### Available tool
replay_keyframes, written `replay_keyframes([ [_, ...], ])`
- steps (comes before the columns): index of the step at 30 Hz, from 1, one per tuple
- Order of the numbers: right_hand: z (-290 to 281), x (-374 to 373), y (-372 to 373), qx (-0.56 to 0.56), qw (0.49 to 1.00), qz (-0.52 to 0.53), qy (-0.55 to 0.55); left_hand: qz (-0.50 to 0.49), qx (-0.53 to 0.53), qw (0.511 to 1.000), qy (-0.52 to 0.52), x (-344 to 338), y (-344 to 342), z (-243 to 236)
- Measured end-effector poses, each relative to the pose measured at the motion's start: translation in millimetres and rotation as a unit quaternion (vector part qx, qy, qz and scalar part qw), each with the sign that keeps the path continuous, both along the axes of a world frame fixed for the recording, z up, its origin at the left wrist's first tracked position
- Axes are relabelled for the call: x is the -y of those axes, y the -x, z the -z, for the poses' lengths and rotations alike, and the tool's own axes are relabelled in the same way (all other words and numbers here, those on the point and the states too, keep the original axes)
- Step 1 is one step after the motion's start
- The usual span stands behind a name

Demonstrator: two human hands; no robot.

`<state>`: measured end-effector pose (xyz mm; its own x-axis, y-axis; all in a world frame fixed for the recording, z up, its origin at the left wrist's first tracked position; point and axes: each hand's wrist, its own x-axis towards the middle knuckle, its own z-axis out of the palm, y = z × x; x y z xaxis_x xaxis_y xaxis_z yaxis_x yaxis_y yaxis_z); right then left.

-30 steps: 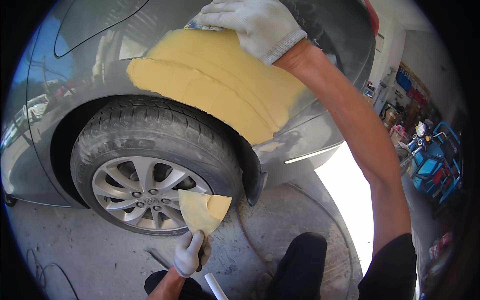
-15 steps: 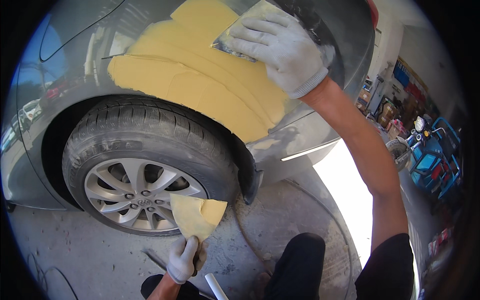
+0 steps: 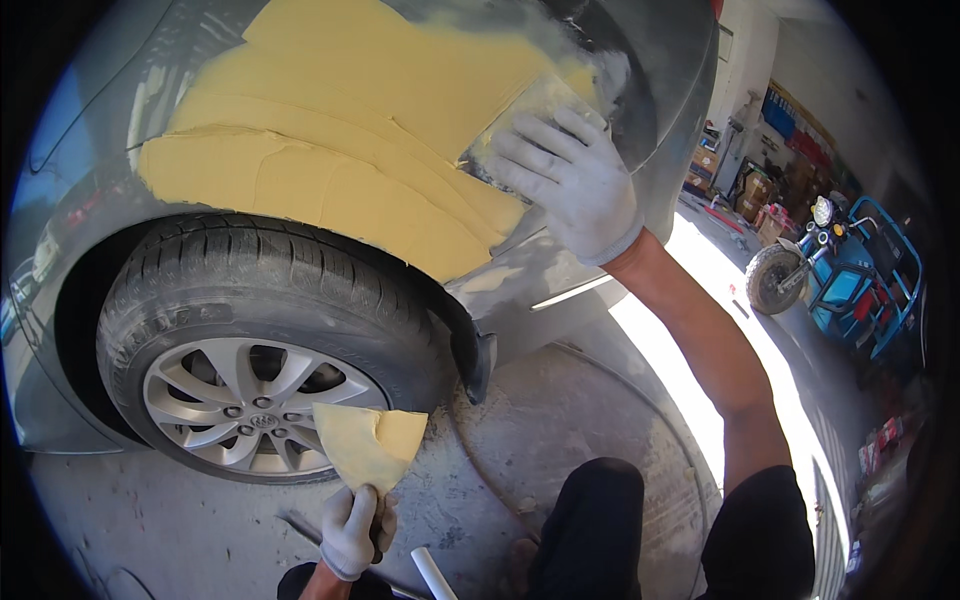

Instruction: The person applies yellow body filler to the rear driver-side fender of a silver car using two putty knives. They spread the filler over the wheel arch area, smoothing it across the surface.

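Note:
My gloved right hand (image 3: 575, 180) presses a flat, filler-smeared spreader (image 3: 515, 125) against the car's grey rear side panel, fingers stretched across its back. Beneath and left of it lies a broad coat of yellow body filler (image 3: 330, 110), ridged in curved bands above the wheel arch. Low in front of the wheel, my gloved left hand (image 3: 352, 530) grips the handle of a putty knife (image 3: 365, 450) with its blade up. A thicker lump of yellow filler sits on the blade's right side.
The tyre and silver wheel (image 3: 265, 410) stand under the arch, with a dark mud flap (image 3: 480, 368) behind. A hose (image 3: 480, 470) curves over the concrete floor. My bent knee (image 3: 600, 510) is close by. A blue-framed three-wheeler (image 3: 850, 285) stands at right.
My right hand has drawn the spreader rightward and down over the panel. The view has shifted, while my left hand still holds the putty knife low by the wheel.

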<state>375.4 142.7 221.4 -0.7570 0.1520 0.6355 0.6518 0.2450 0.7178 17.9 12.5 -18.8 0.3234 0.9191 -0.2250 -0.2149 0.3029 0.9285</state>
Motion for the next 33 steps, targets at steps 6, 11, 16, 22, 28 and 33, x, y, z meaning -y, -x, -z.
replay_keyframes([
  [6,32,9,-29,-0.022,0.999,0.018,0.02,0.004,-0.006,1.0,-0.005,0,-5,2],
  [11,50,24,-48,-0.03,0.998,0.033,0.042,0.009,0.0,1.0,-0.005,1,-7,4],
  [16,58,46,-56,-0.031,0.995,0.063,0.07,0.014,0.008,1.0,-0.007,2,-7,6],
  [22,86,106,-13,-0.278,0.943,-0.009,0.184,0.043,-0.001,0.999,-0.01,3,-9,3],
  [28,111,143,74,-0.563,0.622,-0.164,0.519,0.103,-0.014,0.994,-0.017,8,-8,-8],
  [33,121,143,97,-0.459,0.637,-0.198,0.587,0.122,-0.019,0.992,-0.037,9,0,-7],
])
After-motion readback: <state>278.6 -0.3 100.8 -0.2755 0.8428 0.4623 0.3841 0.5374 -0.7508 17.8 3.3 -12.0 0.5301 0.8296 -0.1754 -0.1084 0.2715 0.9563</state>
